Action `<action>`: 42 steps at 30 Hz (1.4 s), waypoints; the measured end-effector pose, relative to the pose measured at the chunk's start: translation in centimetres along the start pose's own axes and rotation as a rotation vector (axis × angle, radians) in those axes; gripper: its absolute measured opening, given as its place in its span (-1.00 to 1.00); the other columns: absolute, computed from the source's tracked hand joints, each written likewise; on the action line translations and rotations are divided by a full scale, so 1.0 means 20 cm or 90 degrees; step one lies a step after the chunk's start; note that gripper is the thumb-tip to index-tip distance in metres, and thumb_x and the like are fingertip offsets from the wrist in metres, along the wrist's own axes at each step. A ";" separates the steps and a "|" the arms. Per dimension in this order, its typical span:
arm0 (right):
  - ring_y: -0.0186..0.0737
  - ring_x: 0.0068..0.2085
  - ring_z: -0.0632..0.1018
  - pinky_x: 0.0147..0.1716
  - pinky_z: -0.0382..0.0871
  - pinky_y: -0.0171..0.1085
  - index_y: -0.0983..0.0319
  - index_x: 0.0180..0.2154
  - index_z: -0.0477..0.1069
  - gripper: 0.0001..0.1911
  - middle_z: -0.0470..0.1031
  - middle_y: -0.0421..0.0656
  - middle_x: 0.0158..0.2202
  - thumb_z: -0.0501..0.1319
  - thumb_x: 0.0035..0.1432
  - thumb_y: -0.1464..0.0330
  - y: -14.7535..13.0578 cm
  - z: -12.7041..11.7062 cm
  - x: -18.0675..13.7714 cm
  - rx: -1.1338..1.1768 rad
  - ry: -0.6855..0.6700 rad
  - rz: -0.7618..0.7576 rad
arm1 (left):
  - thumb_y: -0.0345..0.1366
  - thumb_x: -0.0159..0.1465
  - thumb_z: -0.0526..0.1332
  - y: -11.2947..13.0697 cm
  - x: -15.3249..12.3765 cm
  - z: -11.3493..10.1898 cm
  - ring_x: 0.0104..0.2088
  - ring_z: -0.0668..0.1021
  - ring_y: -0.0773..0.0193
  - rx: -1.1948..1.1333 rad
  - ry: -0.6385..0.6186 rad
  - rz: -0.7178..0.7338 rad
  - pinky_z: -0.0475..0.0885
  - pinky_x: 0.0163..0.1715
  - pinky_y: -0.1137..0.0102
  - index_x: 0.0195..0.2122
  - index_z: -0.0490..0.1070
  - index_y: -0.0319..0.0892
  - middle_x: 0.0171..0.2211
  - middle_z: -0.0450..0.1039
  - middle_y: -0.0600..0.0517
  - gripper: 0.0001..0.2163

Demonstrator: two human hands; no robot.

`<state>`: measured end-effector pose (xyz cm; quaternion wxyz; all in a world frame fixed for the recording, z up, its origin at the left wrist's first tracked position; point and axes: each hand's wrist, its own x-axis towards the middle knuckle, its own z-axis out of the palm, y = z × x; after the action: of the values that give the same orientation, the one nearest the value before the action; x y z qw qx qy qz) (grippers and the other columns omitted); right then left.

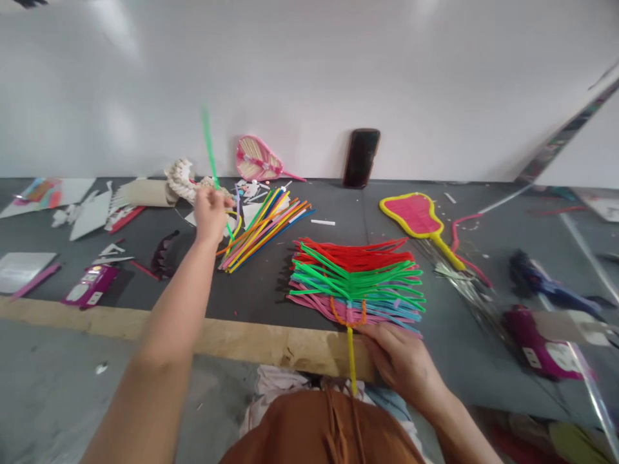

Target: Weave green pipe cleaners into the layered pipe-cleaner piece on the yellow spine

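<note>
My left hand is raised above the pile of pipe cleaners, its fingers closed on a green pipe cleaner that stands up blurred. Under and beside it lies a loose bundle of coloured pipe cleaners. My right hand rests at the table's front edge, fingertips pinching the lower end of a pipe-cleaner craft. Red, green, blue and pink strands spread from its centre, with an orange twisted piece across the lower part. A yellow stem hangs past the wooden edge.
A yellow-rimmed pink fan lies right of the craft. At the back a pink leaf-shaped fan and a phone lean against the white wall. Purple boxes, a cardboard tube and paper scraps lie around.
</note>
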<state>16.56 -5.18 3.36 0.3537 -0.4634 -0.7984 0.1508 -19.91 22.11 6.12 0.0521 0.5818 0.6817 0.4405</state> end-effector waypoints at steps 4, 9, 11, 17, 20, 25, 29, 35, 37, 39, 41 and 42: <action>-0.33 -0.40 0.59 -0.41 0.44 -0.40 0.18 -0.14 0.45 -0.81 0.58 -0.18 -0.39 0.12 0.27 0.48 0.02 -0.06 0.02 -0.010 0.040 0.006 | -0.16 0.49 -0.23 0.12 0.03 -0.08 -0.54 0.33 0.49 -0.096 0.333 0.195 0.40 -0.39 0.45 -0.16 0.11 -0.21 -0.41 0.32 0.15 -0.73; -0.31 -0.32 0.59 -0.31 0.47 -0.37 0.18 -0.11 0.44 -0.74 0.59 -0.15 -0.31 0.17 0.20 0.57 -0.02 -0.13 0.05 -0.044 0.158 -0.002 | -0.21 0.43 -0.01 0.38 -0.37 -0.14 -0.28 0.48 0.30 0.062 0.114 0.388 0.38 -0.23 0.33 -0.25 0.31 -0.17 -0.34 0.41 0.03 -0.79; -0.27 -0.25 0.59 -0.24 0.48 -0.31 0.18 -0.08 0.44 -0.70 0.58 -0.13 -0.27 0.18 0.18 0.58 -0.05 -0.13 0.07 -0.049 0.194 -0.022 | -0.28 0.39 0.04 0.48 -0.62 -0.12 -0.38 0.48 0.29 0.120 -0.085 0.556 0.34 -0.32 0.32 -0.32 0.36 -0.12 -0.43 0.44 0.04 -0.83; -0.20 -0.14 0.58 -0.10 0.49 -0.19 0.22 0.01 0.44 -0.68 0.60 -0.06 -0.15 0.20 0.22 0.49 -0.08 -0.04 0.08 -0.070 0.106 -0.068 | -0.42 0.34 0.07 0.66 -1.11 -0.10 -0.37 0.52 0.30 -0.042 -0.221 0.779 0.35 -0.31 0.32 -0.18 0.41 -0.17 -0.37 0.54 0.03 -0.86; -0.28 -0.26 0.59 -0.28 0.49 -0.33 0.21 -0.04 0.50 -0.70 0.60 -0.11 -0.25 0.15 0.24 0.53 -0.03 -0.05 0.02 -0.070 0.106 -0.033 | -0.42 0.33 0.10 0.64 -1.14 -0.12 -0.36 0.53 0.27 -0.053 -0.255 0.738 0.37 -0.29 0.30 -0.16 0.41 -0.21 -0.37 0.55 0.01 -0.87; -0.29 -0.32 0.59 -0.31 0.48 -0.33 0.16 -0.18 0.54 -0.78 0.60 -0.15 -0.31 0.15 0.24 0.50 0.09 -0.19 -0.10 -0.164 0.090 0.036 | -0.45 0.29 0.19 0.51 -1.12 -0.17 -0.33 0.54 0.28 -0.012 -0.274 0.654 0.36 -0.25 0.31 -0.16 0.43 -0.19 -0.34 0.56 0.02 -0.88; -0.24 -0.25 0.60 -0.22 0.49 -0.26 0.16 -0.09 0.52 -0.77 0.62 -0.11 -0.23 0.17 0.26 0.44 0.09 -0.20 -0.08 -0.192 0.034 0.047 | -0.44 0.30 0.19 0.49 -1.17 -0.14 -0.36 0.53 0.28 0.011 -0.276 0.635 0.35 -0.26 0.32 -0.24 0.45 -0.18 -0.39 0.54 0.04 -0.92; -0.29 -0.18 0.59 -0.16 0.50 -0.32 0.20 -0.07 0.50 -0.69 0.61 -0.11 -0.18 0.06 0.29 0.53 0.02 -0.03 0.02 -0.069 -0.025 -0.036 | -0.42 0.34 0.11 0.59 -1.28 -0.03 -0.35 0.50 0.26 -0.037 -0.285 0.635 0.33 -0.29 0.30 -0.21 0.46 -0.19 -0.37 0.54 0.01 -0.87; -0.30 -0.22 0.58 -0.19 0.49 -0.33 0.20 -0.11 0.52 -0.71 0.61 -0.12 -0.22 0.06 0.30 0.51 0.03 -0.02 0.04 -0.092 -0.019 -0.027 | -0.38 0.34 0.14 0.60 -1.29 -0.01 -0.36 0.49 0.26 -0.030 -0.275 0.596 0.32 -0.30 0.29 -0.19 0.46 -0.16 -0.38 0.54 0.02 -0.88; -0.29 -0.23 0.57 -0.19 0.47 -0.32 0.19 -0.14 0.53 -0.73 0.61 -0.13 -0.23 0.07 0.30 0.49 0.06 -0.04 0.07 -0.155 -0.020 -0.006 | -0.34 0.34 0.16 0.60 -1.28 0.01 -0.34 0.49 0.24 -0.014 -0.275 0.547 0.32 -0.28 0.29 -0.19 0.47 -0.14 -0.37 0.54 0.02 -0.89; -0.26 -0.23 0.55 -0.17 0.44 -0.29 0.18 -0.17 0.54 -0.74 0.60 -0.13 -0.24 0.08 0.31 0.48 0.09 -0.07 0.09 -0.226 -0.029 0.018 | -0.31 0.36 0.14 0.59 -1.28 0.03 -0.32 0.48 0.22 0.015 -0.288 0.503 0.31 -0.27 0.28 -0.21 0.48 -0.13 -0.36 0.55 0.01 -0.88; -0.24 -0.22 0.53 -0.17 0.42 -0.27 0.18 -0.18 0.54 -0.75 0.59 -0.13 -0.24 0.09 0.30 0.47 0.10 -0.07 0.10 -0.254 -0.038 0.028 | -0.32 0.36 0.13 0.59 -1.27 0.04 -0.31 0.47 0.21 0.030 -0.298 0.491 0.30 -0.27 0.27 -0.24 0.49 -0.13 -0.35 0.55 0.01 -0.86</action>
<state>18.22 -2.49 4.14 0.2278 -0.5370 -0.8122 0.0107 -2.57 0.41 2.11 0.0235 0.8782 0.3951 0.2684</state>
